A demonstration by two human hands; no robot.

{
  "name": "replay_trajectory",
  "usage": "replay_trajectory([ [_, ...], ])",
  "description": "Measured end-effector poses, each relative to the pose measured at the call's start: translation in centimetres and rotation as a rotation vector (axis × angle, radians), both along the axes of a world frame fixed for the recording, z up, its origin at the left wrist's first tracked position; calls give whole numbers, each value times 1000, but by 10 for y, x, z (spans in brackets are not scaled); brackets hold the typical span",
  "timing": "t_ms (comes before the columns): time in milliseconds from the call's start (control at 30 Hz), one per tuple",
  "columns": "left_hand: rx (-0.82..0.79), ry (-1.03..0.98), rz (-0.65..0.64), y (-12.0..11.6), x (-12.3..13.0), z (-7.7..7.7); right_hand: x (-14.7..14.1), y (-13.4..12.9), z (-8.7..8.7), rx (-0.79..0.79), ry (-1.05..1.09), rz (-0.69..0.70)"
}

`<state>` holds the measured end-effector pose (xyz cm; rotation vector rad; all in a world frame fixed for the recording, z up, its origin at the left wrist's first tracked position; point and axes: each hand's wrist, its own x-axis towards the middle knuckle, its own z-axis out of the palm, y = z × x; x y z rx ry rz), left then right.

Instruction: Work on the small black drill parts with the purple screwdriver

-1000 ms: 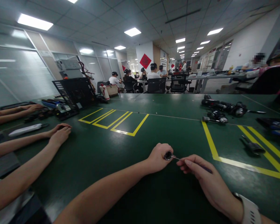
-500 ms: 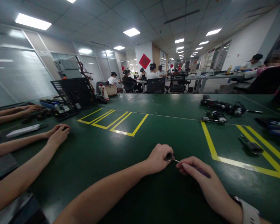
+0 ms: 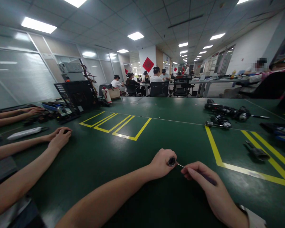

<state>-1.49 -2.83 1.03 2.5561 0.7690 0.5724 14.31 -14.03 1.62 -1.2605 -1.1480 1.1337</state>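
Observation:
My left hand (image 3: 161,163) is closed around a dark round metal part (image 3: 171,161), whose open ring end faces me. To its right, my right hand (image 3: 201,177) pinches a thin screwdriver (image 3: 181,165) with a dark purple handle, most of it hidden by the fingers. The tool's slim metal shaft points left and reaches the side of the round part; whether its tip touches or enters it cannot be made out. Both hands are low over the green table (image 3: 123,152). A dark cup-shaped part with a stem (image 3: 258,153) lies on the table at the right.
Several black and silver tool parts (image 3: 224,110) lie at the back right, with blue-handled tools (image 3: 283,136) at the right edge. Yellow tape (image 3: 217,152) marks the table. Another person's hands (image 3: 59,137) rest at left, near a white tool (image 3: 25,133) and a black case (image 3: 77,95).
The whole view has shifted slightly down in the picture. Both hands keep nearly the same pose and hold the same things.

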Motion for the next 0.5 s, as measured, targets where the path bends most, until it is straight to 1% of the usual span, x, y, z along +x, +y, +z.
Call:
replay_trajectory([
  [67,18,3,-31,0,0,0,0,-1,1,5,-75,24],
  [133,21,-5,-54,0,-1,0,1,-1,2,5,-69,36],
  [300,-19,-57,-44,0,-1,0,1,3,2,-43,175,23],
  [367,-44,-52,-25,0,0,0,0,4,2,-62,228,30],
  [433,-56,-45,-13,0,0,1,0,4,1,-61,208,17],
  [500,-58,-48,-7,0,1,1,0,3,-1,-25,122,-4],
])
